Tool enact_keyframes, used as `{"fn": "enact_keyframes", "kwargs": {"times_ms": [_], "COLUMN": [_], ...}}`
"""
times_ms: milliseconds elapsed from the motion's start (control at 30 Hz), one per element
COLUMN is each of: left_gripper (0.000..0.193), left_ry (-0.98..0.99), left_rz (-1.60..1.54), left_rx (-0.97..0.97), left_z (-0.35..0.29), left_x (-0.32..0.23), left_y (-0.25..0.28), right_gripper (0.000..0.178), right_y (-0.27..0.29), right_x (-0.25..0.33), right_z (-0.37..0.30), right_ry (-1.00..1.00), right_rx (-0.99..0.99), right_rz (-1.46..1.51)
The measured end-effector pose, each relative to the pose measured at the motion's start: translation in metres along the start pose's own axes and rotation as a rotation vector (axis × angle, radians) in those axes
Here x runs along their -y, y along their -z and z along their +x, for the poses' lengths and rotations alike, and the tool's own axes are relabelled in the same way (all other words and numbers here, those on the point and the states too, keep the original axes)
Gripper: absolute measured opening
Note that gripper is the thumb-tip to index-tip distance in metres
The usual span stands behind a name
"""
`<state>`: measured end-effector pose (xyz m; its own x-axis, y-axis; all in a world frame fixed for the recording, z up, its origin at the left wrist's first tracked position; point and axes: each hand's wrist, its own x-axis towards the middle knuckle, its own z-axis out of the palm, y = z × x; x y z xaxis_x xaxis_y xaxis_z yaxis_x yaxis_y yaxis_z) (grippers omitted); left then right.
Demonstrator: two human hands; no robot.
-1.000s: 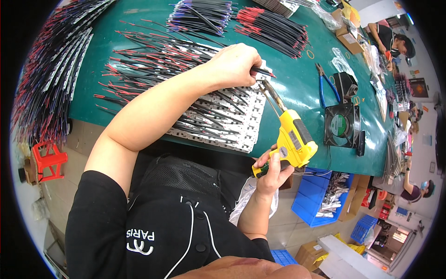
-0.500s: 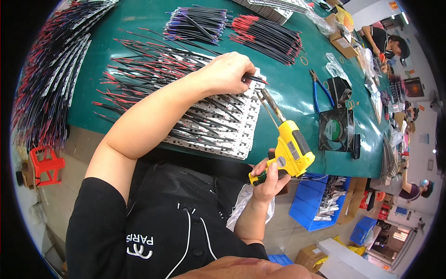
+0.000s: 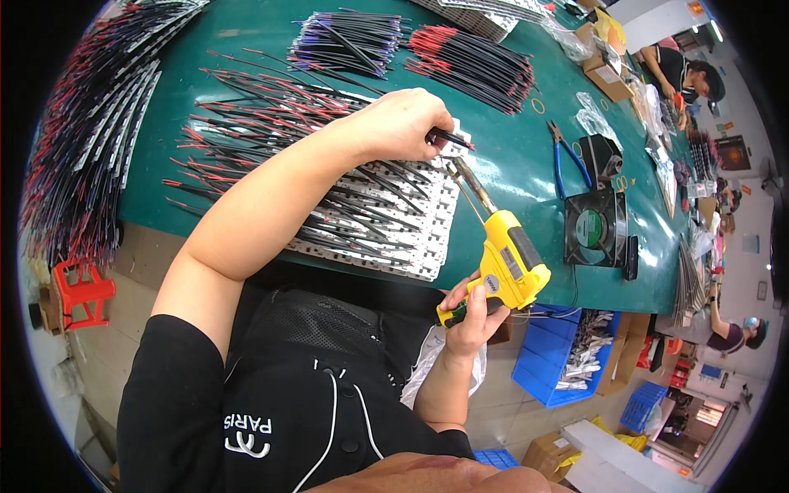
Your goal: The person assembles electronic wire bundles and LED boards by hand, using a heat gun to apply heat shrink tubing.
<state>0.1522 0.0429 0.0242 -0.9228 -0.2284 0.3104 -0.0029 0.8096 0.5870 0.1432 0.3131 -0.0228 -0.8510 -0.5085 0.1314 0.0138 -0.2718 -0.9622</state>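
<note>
My left hand [image 3: 404,123] is closed in a pinch on a short black wire [image 3: 457,140] above the far right corner of a white panel of small boards [image 3: 423,246]. Many black wires with red ends [image 3: 246,123] run leftward from this panel. In my right hand [image 3: 470,319] is a yellow soldering gun [image 3: 508,261], gripped by its handle. Its metal tip and thin feed tube point up and left, close to the panel's right edge, just below the pinched wire. My left fingertips are partly hidden behind the hand.
Bundles of purple-ended wires [image 3: 345,45] and red-ended wires [image 3: 472,67] lie at the back of the green table [image 3: 509,172]. Blue-handled pliers [image 3: 569,163] and a black fan [image 3: 593,230] are to the right. Wired strips [image 3: 107,107] fill the left. A blue bin [image 3: 544,361] stands below.
The soldering gun and my right hand have shifted slightly left, with the tip now nearer the panel's edge. My left hand stays almost in place, still pinching the wire.
</note>
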Motion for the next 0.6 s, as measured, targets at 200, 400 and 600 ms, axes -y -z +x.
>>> {"fn": "enact_keyframes", "kwargs": {"times_ms": [200,400,600], "left_gripper": [0.020,0.016,0.017], "left_ry": [0.027,-0.081,-0.082], "left_rz": [0.116,0.137,0.106], "left_rx": [0.098,-0.004,-0.011], "left_z": [0.003,0.000,0.001], "left_x": [-0.007,0.000,0.000], "left_y": [0.003,-0.004,-0.003], "right_gripper": [0.022,0.024,0.033], "right_y": [0.003,-0.001,-0.010], "right_x": [-0.001,0.003,0.011], "right_z": [-0.001,-0.001,0.003], "right_ry": [-0.004,0.004,0.015], "right_rx": [0.058,0.027,-0.051], "right_rz": [0.024,0.035,-0.065]}}
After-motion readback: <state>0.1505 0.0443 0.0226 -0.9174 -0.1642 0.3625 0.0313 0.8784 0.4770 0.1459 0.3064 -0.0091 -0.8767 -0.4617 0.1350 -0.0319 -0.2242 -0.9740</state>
